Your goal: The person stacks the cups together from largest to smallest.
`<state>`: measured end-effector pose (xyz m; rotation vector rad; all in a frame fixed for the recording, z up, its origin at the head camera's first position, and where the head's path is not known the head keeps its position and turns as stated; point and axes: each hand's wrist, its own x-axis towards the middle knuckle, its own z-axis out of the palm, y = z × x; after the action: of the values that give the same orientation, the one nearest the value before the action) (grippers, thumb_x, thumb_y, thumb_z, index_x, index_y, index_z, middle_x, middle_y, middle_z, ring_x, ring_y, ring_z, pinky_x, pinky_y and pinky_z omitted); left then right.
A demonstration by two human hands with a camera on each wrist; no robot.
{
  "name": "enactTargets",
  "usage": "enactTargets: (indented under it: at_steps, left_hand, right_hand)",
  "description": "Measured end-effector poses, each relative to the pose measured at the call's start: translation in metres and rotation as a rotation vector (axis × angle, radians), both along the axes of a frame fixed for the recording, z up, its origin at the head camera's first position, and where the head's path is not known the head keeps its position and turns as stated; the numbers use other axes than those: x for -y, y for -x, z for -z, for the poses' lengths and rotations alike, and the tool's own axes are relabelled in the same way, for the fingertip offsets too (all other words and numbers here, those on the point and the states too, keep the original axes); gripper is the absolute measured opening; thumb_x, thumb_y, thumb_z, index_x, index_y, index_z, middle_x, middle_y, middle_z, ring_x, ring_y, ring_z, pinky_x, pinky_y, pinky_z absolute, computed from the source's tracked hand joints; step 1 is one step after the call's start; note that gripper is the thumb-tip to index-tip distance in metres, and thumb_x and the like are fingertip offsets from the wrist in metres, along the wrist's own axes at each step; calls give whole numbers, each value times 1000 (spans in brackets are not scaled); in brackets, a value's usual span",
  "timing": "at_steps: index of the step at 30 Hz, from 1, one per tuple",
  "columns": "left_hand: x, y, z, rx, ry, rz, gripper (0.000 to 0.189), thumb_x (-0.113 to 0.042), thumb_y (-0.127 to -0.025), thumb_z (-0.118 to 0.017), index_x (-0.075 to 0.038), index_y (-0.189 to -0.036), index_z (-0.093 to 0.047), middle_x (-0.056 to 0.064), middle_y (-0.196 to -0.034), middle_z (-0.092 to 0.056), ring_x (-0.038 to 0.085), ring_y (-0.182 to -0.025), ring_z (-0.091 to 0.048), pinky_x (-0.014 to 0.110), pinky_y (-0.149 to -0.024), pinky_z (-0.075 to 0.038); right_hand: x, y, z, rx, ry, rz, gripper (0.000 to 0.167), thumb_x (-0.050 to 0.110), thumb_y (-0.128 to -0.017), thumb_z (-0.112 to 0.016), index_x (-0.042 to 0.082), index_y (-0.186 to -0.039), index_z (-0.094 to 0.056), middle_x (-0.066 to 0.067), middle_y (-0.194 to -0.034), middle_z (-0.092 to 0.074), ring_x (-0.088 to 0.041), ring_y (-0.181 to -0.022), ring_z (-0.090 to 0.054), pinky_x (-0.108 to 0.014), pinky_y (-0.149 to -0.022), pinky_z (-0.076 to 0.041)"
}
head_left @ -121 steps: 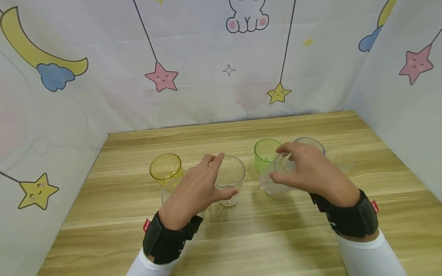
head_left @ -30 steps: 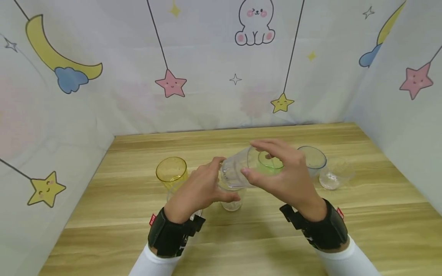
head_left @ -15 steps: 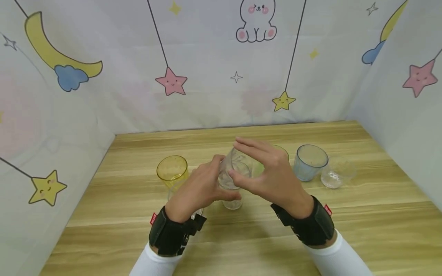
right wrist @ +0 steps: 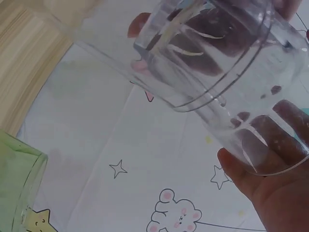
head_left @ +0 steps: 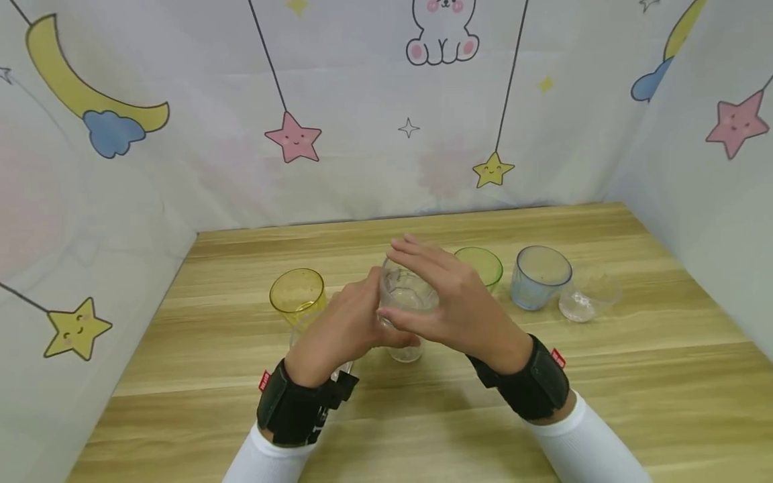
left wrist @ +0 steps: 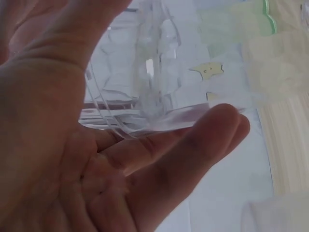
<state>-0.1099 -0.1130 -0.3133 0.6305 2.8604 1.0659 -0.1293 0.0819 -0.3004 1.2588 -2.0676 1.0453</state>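
My right hand (head_left: 461, 302) grips a clear faceted tumbler (head_left: 410, 288) from its right side, thumb in front and fingers behind the rim. My left hand (head_left: 341, 322) curls round the bowl of a clear footed glass, whose round base (head_left: 406, 352) shows below the thumb. In the right wrist view the tumbler (right wrist: 270, 111) tilts, its bottom end inside the footed glass. Clear glass walls (left wrist: 140, 63) lie between thumb and fingers in the left wrist view. The left hand hides most of the footed glass in the head view.
On the wooden table (head_left: 398, 436) a yellow cup (head_left: 297, 298) stands at left, partly before it a clear glass (head_left: 302, 329) behind my left hand. A green cup (head_left: 480, 265), a blue cup (head_left: 540, 278) and a clear footed glass (head_left: 582, 302) stand at right.
The tumbler was among the cups at right; my right hand has raised it, tilted it and brought it left into the footed glass. My left hand has stayed about the same place.
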Motion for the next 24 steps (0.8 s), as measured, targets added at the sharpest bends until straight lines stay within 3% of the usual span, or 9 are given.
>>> enactTargets:
  at_steps: [6, 13, 19, 24]
  left_hand:
    - [0, 0, 0, 21, -5, 2, 87, -37, -67, -96, -11, -134, -46, -3, -109, -64, 13, -96, -63, 33, -80, -53]
    - [4, 0, 0, 43, 4, 34, 100, -42, -71, -92, -13, -148, -36, -2, -115, -64, 15, -103, -63, 36, -85, -52]
    - [9, -2, -4, -22, 58, 47, 103, -49, -79, -84, -7, -156, -29, 7, -127, -60, 21, -109, -60, 39, -89, -51]
    - [11, -3, -9, -63, 84, 44, 95, -47, -84, -81, -4, -154, -33, 12, -134, -58, 27, -109, -61, 41, -90, -52]
  right_hand:
    - [-1, 5, 6, 25, -49, 29, 74, 22, -76, -90, -2, -138, -57, -18, -141, -56, -31, -138, -46, -45, -107, -43]
    - [-1, 9, 11, 7, -49, -21, 73, 23, -79, -88, -5, -138, -55, -19, -141, -55, -33, -137, -45, -45, -109, -41]
    - [-1, 10, 14, 16, -79, -13, 74, 20, -77, -89, -5, -138, -56, -19, -140, -55, -33, -138, -45, -43, -109, -41]
    - [-2, 12, 16, 41, -66, -9, 75, 22, -77, -89, -3, -139, -55, -18, -139, -56, -34, -136, -47, -44, -109, -41]
